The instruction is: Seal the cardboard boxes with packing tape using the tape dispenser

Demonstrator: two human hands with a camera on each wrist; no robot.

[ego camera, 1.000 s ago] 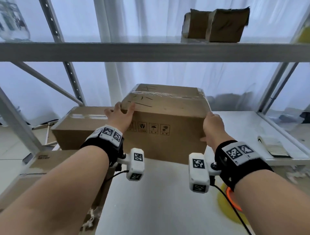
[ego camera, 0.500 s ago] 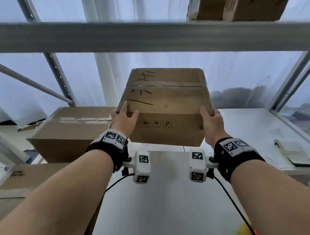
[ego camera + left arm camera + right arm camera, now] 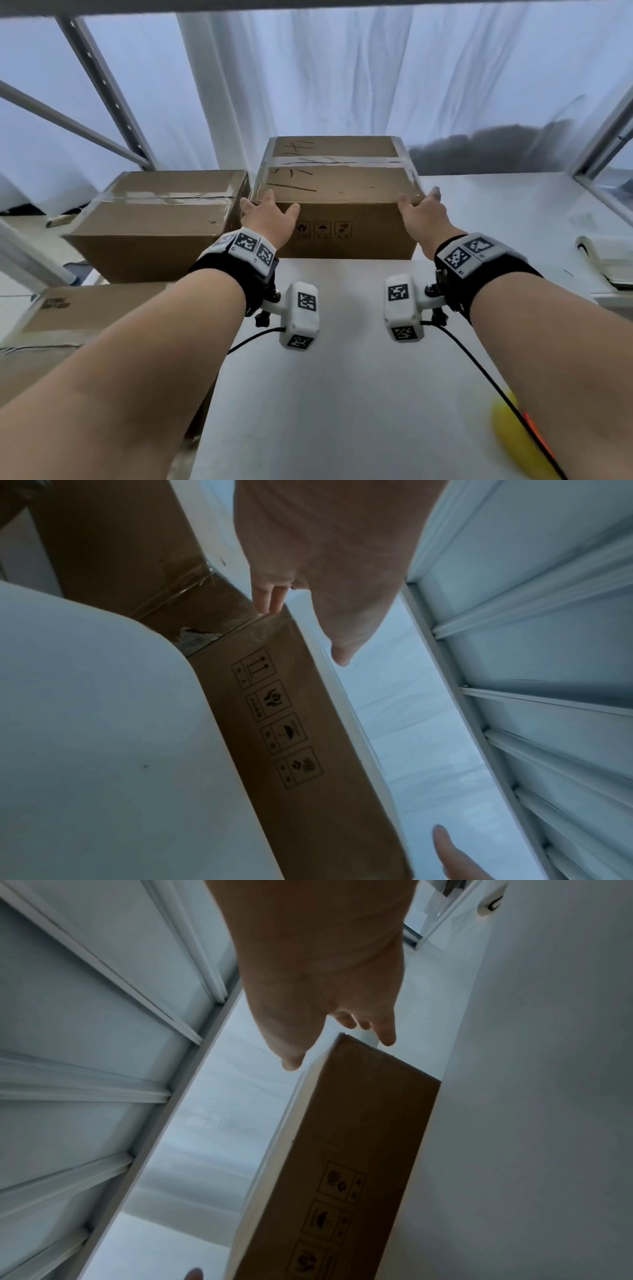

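A taped cardboard box [image 3: 337,202] sits on a white shelf [image 3: 342,377], and every place below is given relative to this box. Clear packing tape [image 3: 335,161] runs across its top, over black pen marks, and printed handling symbols show on its near face.

Both forearms stretch forward from the viewer toward the box. The left hand [image 3: 270,219] is at the box's near left top corner, fingers straight and spread, thumb angled out across the front edge. The left wrist view shows its fingertips [image 3: 270,601] at the box edge; it grips nothing. The right hand [image 3: 419,214] is at the near right top corner, fingers relaxed and apart, likewise gripping nothing. In the right wrist view its fingertips [image 3: 385,1037] hover just past the corner; contact cannot be told.

A second taped box [image 3: 157,222] stands touching the first box's left side. A third box [image 3: 68,325] lies lower, nearer and to the left. A notebook [image 3: 606,260] lies well to the right. A yellow object [image 3: 513,442], blurred, sits nearer the viewer, to the right.
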